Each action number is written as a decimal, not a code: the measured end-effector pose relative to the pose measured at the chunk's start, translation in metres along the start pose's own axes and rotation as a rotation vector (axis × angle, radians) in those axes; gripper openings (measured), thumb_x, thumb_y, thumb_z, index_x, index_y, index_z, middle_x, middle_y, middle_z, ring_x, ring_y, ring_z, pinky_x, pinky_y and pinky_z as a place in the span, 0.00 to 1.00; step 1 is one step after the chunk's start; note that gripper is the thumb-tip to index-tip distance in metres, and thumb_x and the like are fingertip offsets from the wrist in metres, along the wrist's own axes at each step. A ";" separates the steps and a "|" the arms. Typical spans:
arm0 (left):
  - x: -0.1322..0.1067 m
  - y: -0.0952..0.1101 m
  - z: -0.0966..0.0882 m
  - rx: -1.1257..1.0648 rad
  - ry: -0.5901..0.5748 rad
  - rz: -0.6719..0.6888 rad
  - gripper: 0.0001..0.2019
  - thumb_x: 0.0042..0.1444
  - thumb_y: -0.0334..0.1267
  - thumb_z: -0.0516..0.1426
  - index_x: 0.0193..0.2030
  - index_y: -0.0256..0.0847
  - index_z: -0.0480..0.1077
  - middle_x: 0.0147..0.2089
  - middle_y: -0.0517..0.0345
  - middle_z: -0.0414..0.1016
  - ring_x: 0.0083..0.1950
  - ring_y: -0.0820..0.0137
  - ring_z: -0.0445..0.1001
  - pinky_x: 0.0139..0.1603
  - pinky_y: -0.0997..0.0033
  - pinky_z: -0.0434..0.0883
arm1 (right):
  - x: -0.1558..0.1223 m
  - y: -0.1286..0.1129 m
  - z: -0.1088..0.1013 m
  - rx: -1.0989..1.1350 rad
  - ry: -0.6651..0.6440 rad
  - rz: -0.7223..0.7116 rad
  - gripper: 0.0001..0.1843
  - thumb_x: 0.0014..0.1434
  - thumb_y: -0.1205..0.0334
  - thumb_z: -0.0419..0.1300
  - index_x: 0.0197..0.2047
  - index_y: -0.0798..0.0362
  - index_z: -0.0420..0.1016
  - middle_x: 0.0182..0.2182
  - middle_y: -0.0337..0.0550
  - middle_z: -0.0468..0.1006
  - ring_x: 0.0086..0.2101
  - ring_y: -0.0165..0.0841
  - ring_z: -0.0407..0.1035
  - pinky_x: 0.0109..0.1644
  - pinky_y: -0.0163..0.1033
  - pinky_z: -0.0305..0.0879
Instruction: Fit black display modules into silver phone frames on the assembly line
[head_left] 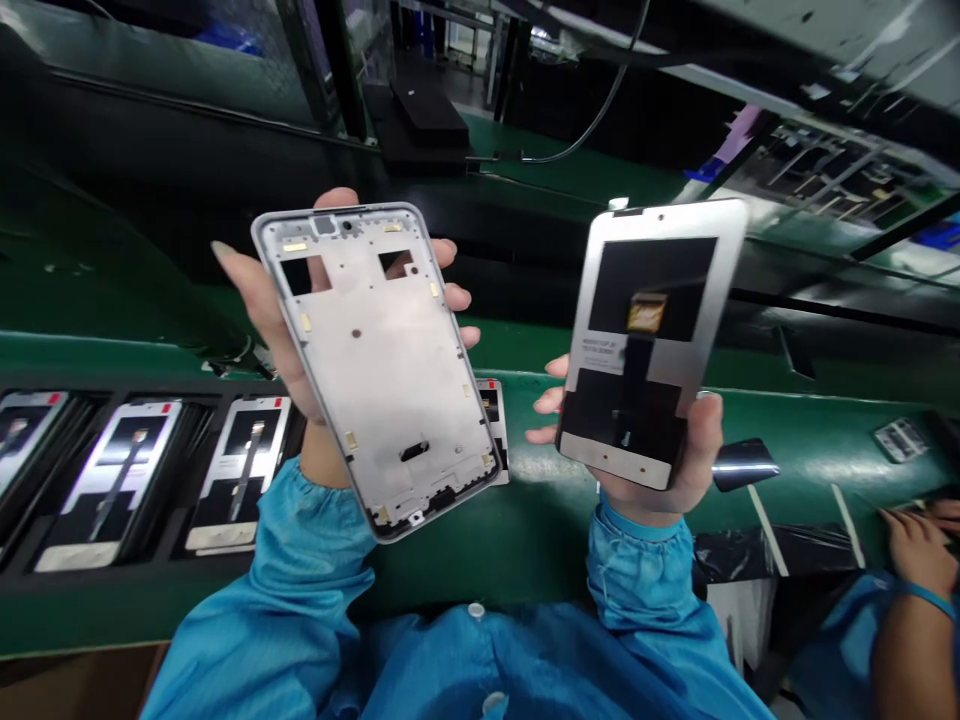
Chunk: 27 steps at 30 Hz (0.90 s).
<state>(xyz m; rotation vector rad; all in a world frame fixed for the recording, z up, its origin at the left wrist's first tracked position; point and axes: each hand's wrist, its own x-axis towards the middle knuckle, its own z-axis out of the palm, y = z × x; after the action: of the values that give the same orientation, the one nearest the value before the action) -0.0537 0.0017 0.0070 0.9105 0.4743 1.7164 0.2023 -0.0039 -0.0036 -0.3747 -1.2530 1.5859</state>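
My left hand (262, 310) is wrapped round a silver-grey phone frame (397, 370), with its thumb on the left edge and fingertips showing past the right edge. The frame has cut-outs and small gold pads on its inner face, which is turned to me. Held upright in my right hand (690, 460) is a phone screen panel (645, 350), its silver back with black areas and a flex cable facing me. The fingers of that hand grip the panel near its lower end. The two parts are apart, side by side above the green bench.
A dark tray at left holds several similar screen panels (124, 480). Another panel (491, 420) lies on the green bench (540, 540) behind the frame. At right are a dark glossy piece (746, 463), black plastic film (810, 550) and a co-worker's hand (919, 545).
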 end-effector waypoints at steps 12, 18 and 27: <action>0.005 -0.016 0.021 -0.083 0.187 0.276 0.41 0.60 0.85 0.53 0.51 0.49 0.82 0.44 0.51 0.90 0.34 0.57 0.88 0.25 0.62 0.85 | 0.008 0.007 -0.015 -0.013 -0.189 0.001 0.36 0.77 0.30 0.48 0.65 0.49 0.80 0.58 0.60 0.83 0.46 0.48 0.85 0.39 0.55 0.90; 0.001 -0.022 0.022 -0.043 0.151 0.341 0.33 0.68 0.76 0.57 0.55 0.47 0.80 0.46 0.49 0.90 0.37 0.56 0.90 0.31 0.57 0.88 | 0.001 0.016 -0.019 -0.271 -0.070 -0.137 0.36 0.76 0.29 0.55 0.68 0.48 0.78 0.60 0.59 0.83 0.50 0.50 0.85 0.49 0.59 0.90; -0.001 -0.032 0.010 0.180 0.151 0.438 0.32 0.65 0.75 0.61 0.61 0.54 0.73 0.53 0.48 0.87 0.44 0.51 0.89 0.40 0.49 0.87 | 0.000 0.007 -0.043 -0.850 -0.233 -0.463 0.37 0.70 0.46 0.73 0.79 0.38 0.74 0.66 0.56 0.77 0.62 0.57 0.79 0.63 0.69 0.84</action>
<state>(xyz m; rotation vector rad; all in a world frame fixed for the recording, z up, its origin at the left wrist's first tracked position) -0.0261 0.0101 -0.0094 1.0746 0.5656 2.1787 0.2310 0.0195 -0.0272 -0.3853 -2.0025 0.6596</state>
